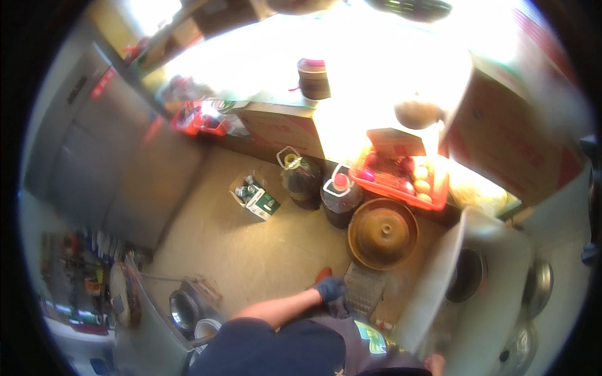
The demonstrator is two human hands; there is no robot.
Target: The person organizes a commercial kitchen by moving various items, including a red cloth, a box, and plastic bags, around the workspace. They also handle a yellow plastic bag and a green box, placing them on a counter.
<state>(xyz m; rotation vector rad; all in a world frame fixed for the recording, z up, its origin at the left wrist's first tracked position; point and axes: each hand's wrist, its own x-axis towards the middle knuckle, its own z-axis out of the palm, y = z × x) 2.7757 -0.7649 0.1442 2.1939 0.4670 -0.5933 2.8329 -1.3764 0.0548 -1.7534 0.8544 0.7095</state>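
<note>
My left hand (331, 288), in a dark knitted glove, is held low in front of my body, close to the dark grey cloth of my clothing; its fingers look curled, and whether it holds anything cannot be told. At the bottom right a small patch of bare skin, seemingly part of my right hand (436, 364), shows beside a pale counter edge; its fingers are not clear. Beyond my left hand, a brown glazed round lid or basin (383, 232) rests on the floor, near a grey slatted mat (361, 287).
Two dark jugs (301, 183) with white handles stand by a green-and-white carton of cans (256, 199). Behind is an orange basket (400, 190) of onions and pale round items. A steel refrigerator (113, 150) stands left. A counter with a dark pan (465, 275) is at right.
</note>
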